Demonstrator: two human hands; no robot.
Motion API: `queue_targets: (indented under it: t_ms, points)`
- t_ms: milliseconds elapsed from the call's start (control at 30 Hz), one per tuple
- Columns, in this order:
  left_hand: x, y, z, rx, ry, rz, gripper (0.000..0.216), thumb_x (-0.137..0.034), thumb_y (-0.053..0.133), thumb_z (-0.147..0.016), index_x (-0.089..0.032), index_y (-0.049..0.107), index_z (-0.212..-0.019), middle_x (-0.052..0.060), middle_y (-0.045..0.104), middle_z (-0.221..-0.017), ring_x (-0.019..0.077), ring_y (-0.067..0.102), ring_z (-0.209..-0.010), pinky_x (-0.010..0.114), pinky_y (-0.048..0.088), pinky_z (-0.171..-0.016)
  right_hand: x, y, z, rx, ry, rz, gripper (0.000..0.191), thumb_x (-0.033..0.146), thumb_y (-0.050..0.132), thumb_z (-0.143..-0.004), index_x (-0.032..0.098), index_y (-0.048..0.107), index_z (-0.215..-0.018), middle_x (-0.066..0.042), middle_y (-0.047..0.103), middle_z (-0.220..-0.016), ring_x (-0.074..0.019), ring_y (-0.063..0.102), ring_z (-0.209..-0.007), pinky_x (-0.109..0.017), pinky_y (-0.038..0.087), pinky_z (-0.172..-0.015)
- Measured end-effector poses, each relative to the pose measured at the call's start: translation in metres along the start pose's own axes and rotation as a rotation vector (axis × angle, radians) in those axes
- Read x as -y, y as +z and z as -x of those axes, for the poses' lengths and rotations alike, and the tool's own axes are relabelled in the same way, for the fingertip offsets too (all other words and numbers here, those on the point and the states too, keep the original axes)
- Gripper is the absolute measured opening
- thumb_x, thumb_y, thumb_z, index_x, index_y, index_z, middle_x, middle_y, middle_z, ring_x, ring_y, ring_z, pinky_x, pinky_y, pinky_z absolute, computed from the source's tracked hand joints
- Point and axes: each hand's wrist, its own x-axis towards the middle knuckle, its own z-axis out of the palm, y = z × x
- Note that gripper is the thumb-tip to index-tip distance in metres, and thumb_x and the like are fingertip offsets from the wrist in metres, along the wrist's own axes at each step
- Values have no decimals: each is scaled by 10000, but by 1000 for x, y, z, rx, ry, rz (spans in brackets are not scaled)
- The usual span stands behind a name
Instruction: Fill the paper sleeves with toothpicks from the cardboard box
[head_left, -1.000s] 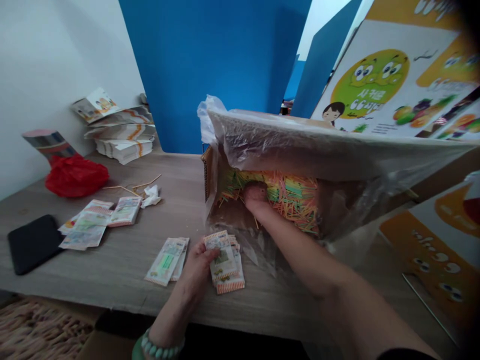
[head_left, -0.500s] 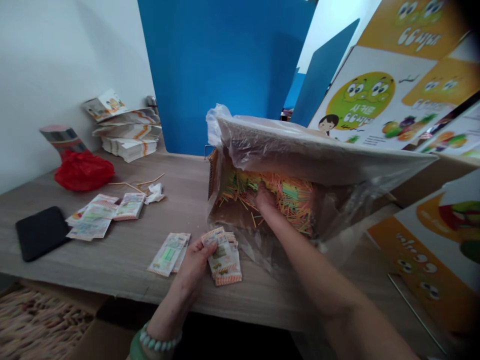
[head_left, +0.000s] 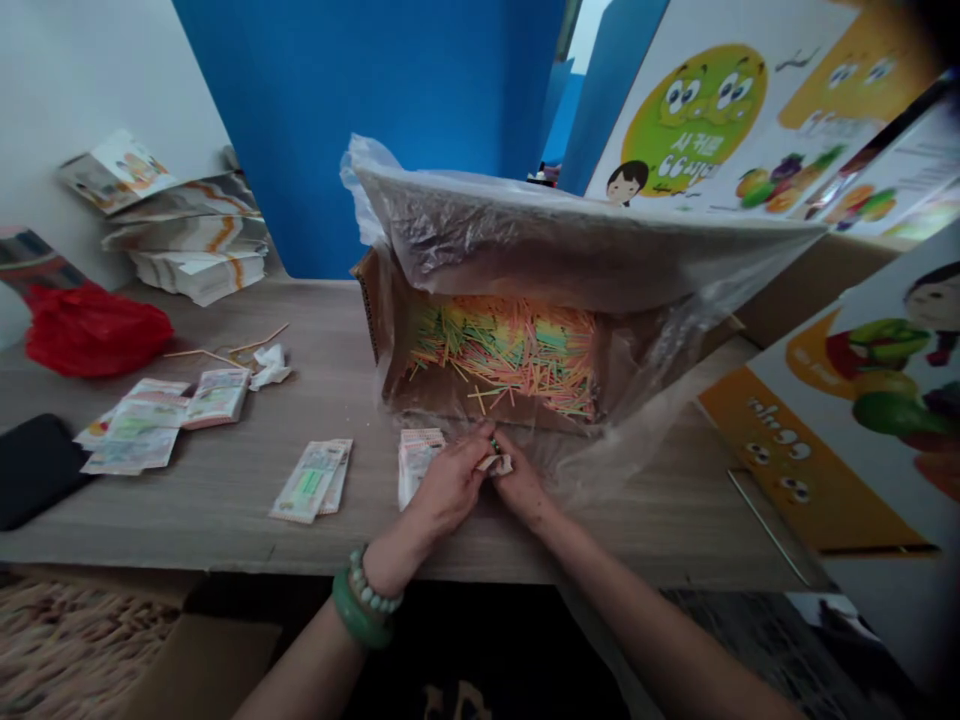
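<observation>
My left hand (head_left: 447,487) and my right hand (head_left: 519,485) meet at the table's front edge, just before a plastic-lined cardboard box (head_left: 390,330) full of coloured sticks (head_left: 510,352). Both hands pinch one small paper packet (head_left: 497,463), with a green stick tip showing at its top. Left of my left hand a stack of printed packets (head_left: 415,457) rests on the table. Two more packets (head_left: 311,481) lie further left.
A spread of packets (head_left: 150,420) lies at the left beside a black phone (head_left: 34,468) and a red bag (head_left: 90,330). Stacked paper sleeves (head_left: 191,250) sit at the back left. Printed boards (head_left: 840,400) lean at the right. Loose sticks and a tissue (head_left: 266,365) lie mid-table.
My right hand has come out of the box and back to the front edge. My left hand has left the packet stack, and both hands now pinch one packet.
</observation>
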Motion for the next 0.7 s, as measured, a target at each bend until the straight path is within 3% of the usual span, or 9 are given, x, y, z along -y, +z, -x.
queue_targets:
  t_ms: [67,200,333,433,500,600,700]
  points:
    - [5,5,4,-18,-70,31,149,-180,581,-827,-249,697,-762,90,708,-1241,272,581,-1253,408,402,-1092,1,0,5,43,11,156,158,301,531,-814,225,605,-931,-26,683,-895,-203,607,-861,-316,457,-801]
    - [2,-1,14,-238,-178,180,113,-261,627,-820,-216,730,-827,73,739,-1096,247,627,-1098,348,444,-1007,7,0,9,121,-53,473,147,202,470,-857,215,609,-899,-64,695,-948,-218,612,-916,-344,432,-877]
    - [-8,-13,23,-409,-260,300,154,-330,685,-797,-196,724,-861,27,698,-855,181,605,-806,275,484,-775,12,-5,8,42,28,411,175,202,403,-902,222,572,-943,-37,675,-839,-196,624,-826,-303,459,-784]
    - [-11,-16,28,-376,-325,316,146,-331,722,-766,-188,703,-780,6,638,-740,156,546,-701,250,450,-673,23,-20,-11,-16,2,454,223,249,353,-955,222,567,-1012,-36,682,-851,-186,637,-803,-284,469,-751]
    - [-11,-13,30,-308,-335,292,147,-307,731,-753,-185,670,-695,-9,581,-655,143,498,-647,239,411,-628,34,-28,-34,-25,-11,690,267,272,354,-975,208,595,-1069,-84,706,-987,-218,656,-923,-316,469,-813]
    - [-9,-6,31,-233,-341,294,191,-299,719,-751,-189,622,-628,-20,523,-600,137,452,-613,237,362,-590,45,-27,-70,112,127,1012,312,276,413,-967,162,625,-1165,-162,708,-1127,-272,670,-1029,-368,470,-880]
    - [-7,-2,32,-210,-337,291,172,-306,703,-751,-188,637,-646,-12,537,-621,144,455,-634,245,360,-606,45,-12,-94,173,224,1091,299,246,504,-923,127,684,-1130,-200,723,-1093,-287,688,-1026,-381,477,-895]
